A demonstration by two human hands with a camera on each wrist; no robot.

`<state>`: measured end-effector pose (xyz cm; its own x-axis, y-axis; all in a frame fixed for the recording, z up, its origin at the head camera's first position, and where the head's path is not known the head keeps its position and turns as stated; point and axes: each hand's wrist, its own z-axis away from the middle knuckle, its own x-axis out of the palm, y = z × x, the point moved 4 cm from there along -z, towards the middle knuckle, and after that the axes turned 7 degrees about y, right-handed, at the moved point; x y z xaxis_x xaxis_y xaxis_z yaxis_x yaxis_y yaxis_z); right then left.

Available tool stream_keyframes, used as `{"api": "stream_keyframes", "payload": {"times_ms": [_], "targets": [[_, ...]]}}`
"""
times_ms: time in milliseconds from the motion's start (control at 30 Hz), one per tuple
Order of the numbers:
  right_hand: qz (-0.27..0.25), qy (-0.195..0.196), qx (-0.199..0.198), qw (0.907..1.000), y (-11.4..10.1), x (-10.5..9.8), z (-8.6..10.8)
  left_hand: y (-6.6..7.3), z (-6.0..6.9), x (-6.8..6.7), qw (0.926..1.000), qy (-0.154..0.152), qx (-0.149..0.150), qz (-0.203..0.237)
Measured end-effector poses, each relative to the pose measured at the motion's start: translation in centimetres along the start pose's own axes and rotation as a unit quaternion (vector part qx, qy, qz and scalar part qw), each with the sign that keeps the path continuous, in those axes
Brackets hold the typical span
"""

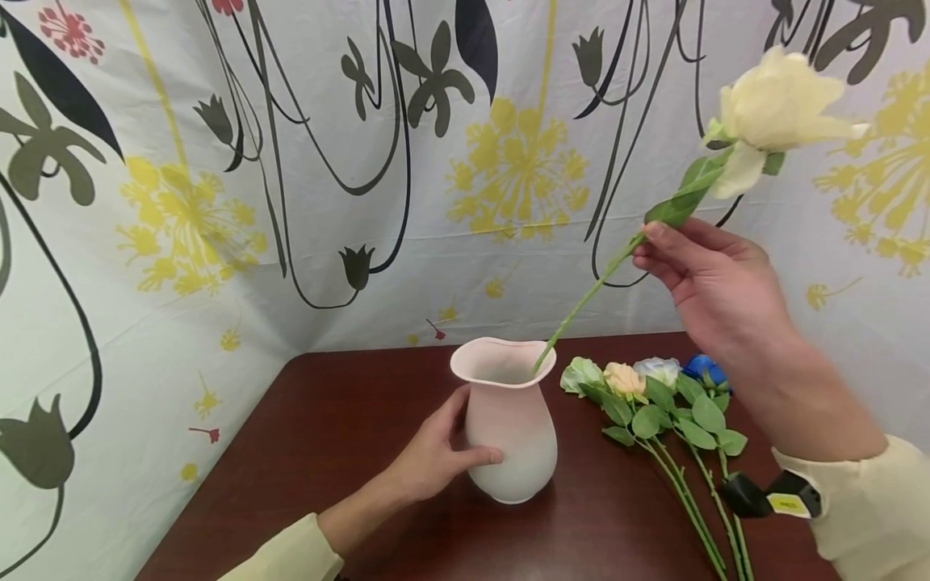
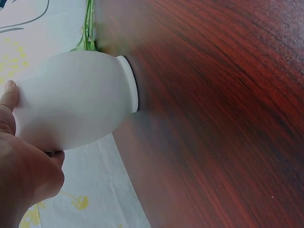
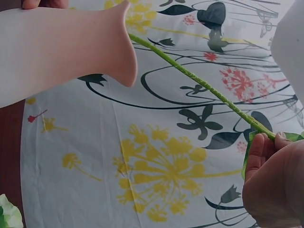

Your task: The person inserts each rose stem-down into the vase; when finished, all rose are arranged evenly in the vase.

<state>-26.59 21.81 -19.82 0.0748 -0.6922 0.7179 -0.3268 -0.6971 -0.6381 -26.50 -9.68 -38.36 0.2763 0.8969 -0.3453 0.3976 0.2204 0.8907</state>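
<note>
Four loose flowers (image 1: 706, 413) lie beside the vase (image 1: 517, 436) on your worktop (image 1: 363, 420), a patterned cloth (image 1: 305, 226) behind; your right forearm (image 1: 814, 395) partly covers the blue bloom (image 1: 701, 368). Your right hand (image 1: 726, 282) pinches the white rose (image 1: 777, 101), its stem end hidden inside the vase mouth. Your left hand (image 1: 436, 452) grips the vase.

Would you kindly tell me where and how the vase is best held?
I'd probably grip the vase by its rounded body, below the flared rim, from the left, as the left hand does: it stands upright, and the white flower slants in from the right.
</note>
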Motion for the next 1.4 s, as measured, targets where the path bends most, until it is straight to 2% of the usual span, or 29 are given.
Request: {"api": "stream_keyframes", "payload": {"times_ms": [267, 400, 567, 833, 1133, 1267, 1400], "targets": [[0.071, -0.010, 0.025, 0.9971, 2.6, 0.8, 0.0, 0.0, 0.0, 0.0, 1.0000, 0.001, -0.003, 0.002], [0.122, -0.015, 0.036, 0.9918, 3.9, 1.0, 0.2, 0.0, 0.1, 0.0, 1.0000, 0.003, -0.004, 0.003], [0.160, -0.031, 0.058, 0.9850, 5.4, 1.2, 0.2, 0.1, 0.1, 0.0, 1.0000, 0.003, -0.003, 0.003], [0.232, -0.063, 0.095, 0.9661, 7.7, 1.4, 0.5, 0.1, 0.1, 0.0, 1.0000, 0.003, -0.002, 0.005], [0.316, -0.099, 0.117, 0.9362, 10.3, 1.9, 0.2, -0.1, 0.1, 0.0, 1.0000, 0.001, -0.006, 0.007], [0.323, -0.101, 0.124, 0.9328, 11.2, 2.2, 0.2, -0.2, 0.1, 0.0, 0.9999, 0.001, -0.007, 0.007], [0.319, -0.093, 0.132, 0.9337, 11.9, 2.5, 0.3, -0.2, 0.0, 0.1, 1.0000, 0.004, -0.005, 0.005]]}}
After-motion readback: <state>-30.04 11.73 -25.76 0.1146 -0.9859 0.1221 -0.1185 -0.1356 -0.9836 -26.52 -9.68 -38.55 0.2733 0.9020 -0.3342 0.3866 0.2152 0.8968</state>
